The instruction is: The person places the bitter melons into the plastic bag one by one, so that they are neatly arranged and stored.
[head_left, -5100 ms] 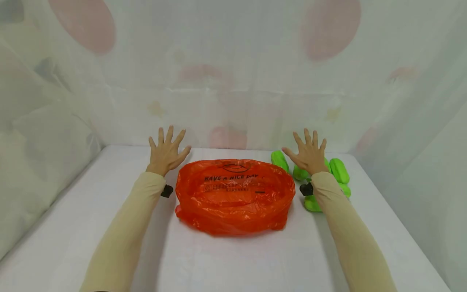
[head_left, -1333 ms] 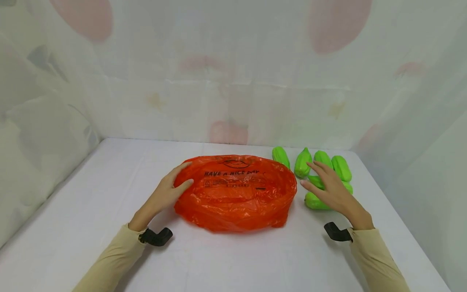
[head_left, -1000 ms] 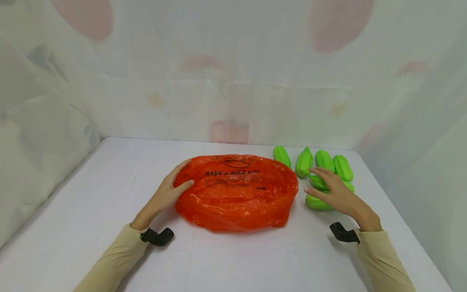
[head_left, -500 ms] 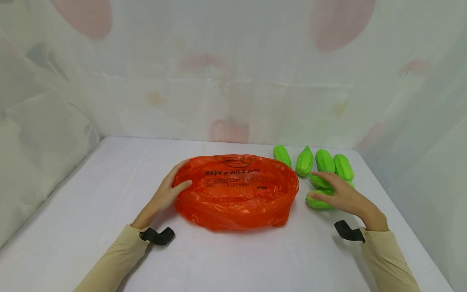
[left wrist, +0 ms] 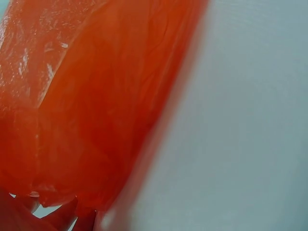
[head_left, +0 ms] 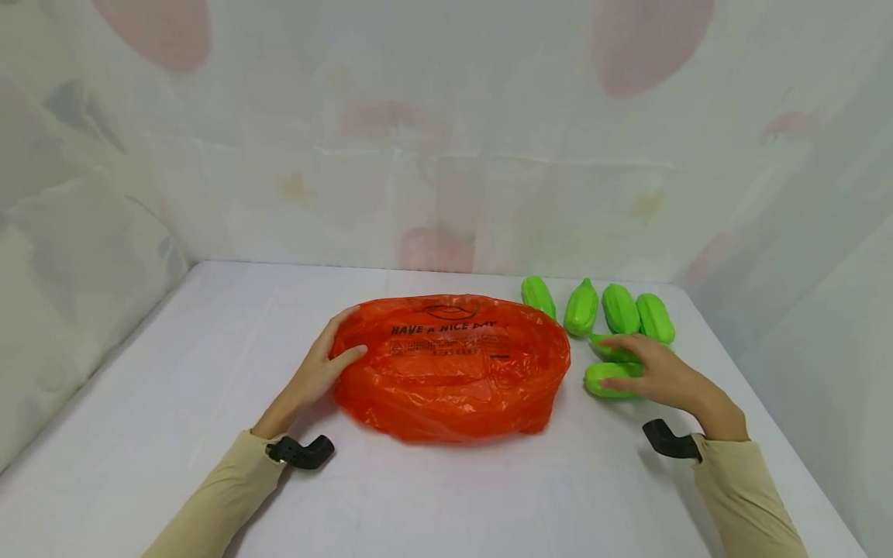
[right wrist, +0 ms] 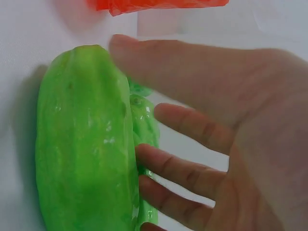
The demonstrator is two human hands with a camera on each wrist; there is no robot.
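Note:
A red plastic bag [head_left: 446,387], printed "HAVE A NICE DAY", stands on the white table with its mouth spread wide. My left hand [head_left: 317,370] rests at its left side, fingers along the rim and thumb across the front. In the left wrist view the fingers [left wrist: 60,219] show against the film. Over the nearest green ridged gourd [head_left: 608,380] hovers my right hand [head_left: 666,376], thumb and fingers spread apart. The right wrist view has the thumb [right wrist: 159,55] by the top end of this gourd [right wrist: 86,144], fingers along its far side.
Behind the right hand lies another green gourd [head_left: 608,351], partly covered by it. Several more gourds [head_left: 581,308] stand in a row at the back right, one partly behind the bag. White cloth hangs [head_left: 446,194] enclose the table [head_left: 432,504] at the back and sides.
Both hands have drawn back from the far side of the table. The left came to the bag's left side and stays there. The right moved right and lower over the near gourds.

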